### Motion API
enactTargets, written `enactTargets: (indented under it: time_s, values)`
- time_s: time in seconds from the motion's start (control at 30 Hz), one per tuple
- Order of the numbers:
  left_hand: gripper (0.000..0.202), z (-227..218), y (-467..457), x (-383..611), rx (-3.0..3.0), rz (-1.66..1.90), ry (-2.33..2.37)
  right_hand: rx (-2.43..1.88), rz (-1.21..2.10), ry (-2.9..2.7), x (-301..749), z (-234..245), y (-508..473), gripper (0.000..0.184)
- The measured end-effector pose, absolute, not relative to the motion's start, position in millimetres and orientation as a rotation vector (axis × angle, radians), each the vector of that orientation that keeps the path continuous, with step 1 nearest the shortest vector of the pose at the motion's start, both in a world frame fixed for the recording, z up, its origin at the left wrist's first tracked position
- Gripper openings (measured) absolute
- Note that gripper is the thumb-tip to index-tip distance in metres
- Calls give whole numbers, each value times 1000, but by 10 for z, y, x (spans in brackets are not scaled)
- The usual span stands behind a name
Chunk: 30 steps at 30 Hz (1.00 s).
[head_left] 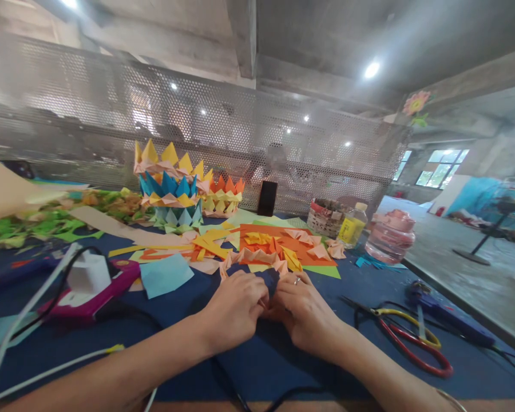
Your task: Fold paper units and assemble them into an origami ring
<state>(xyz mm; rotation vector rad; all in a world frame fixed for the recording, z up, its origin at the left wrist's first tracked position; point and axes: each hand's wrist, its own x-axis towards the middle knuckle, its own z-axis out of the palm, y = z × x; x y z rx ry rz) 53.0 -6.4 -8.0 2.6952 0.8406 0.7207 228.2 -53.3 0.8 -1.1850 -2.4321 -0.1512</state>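
Note:
A ring of folded peach paper [257,257] curves away from me over the dark blue table. At its near side my left hand [239,306] pinches the folded paper, fingertips curled inward. Close against it, my right hand [302,309], with a ring on one finger, also grips the paper. The exact spot they hold is hidden behind my fingers. Just beyond lie orange sheets [236,229] with yellow and peach folded pieces [292,257]. A light blue paper square [166,274] lies to the left of my left hand.
Red-and-yellow-handled scissors [412,337] and a blue glue gun [450,320] lie at right. Finished paper crowns [169,189] stand at the back, near a phone [267,198]. A pink power strip [90,292] with cables sits left. A bottle [352,226] and pink jar [390,237] stand back right.

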Motion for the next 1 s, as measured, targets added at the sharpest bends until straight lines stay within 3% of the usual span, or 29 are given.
enactTargets:
  time_s: [0.53,0.7,1.0]
  values:
    - [4,23,-56,451,2683,612,857,-1330,-47,-2436,2314,80,-569,7]
    - [12,15,-35,462,2681,611,847,-1348,-23,-2429,2319,108,-575,9]
    - [11,12,-84,473,2719,642,815,-1256,-73,-2473,2302,72,-554,12]
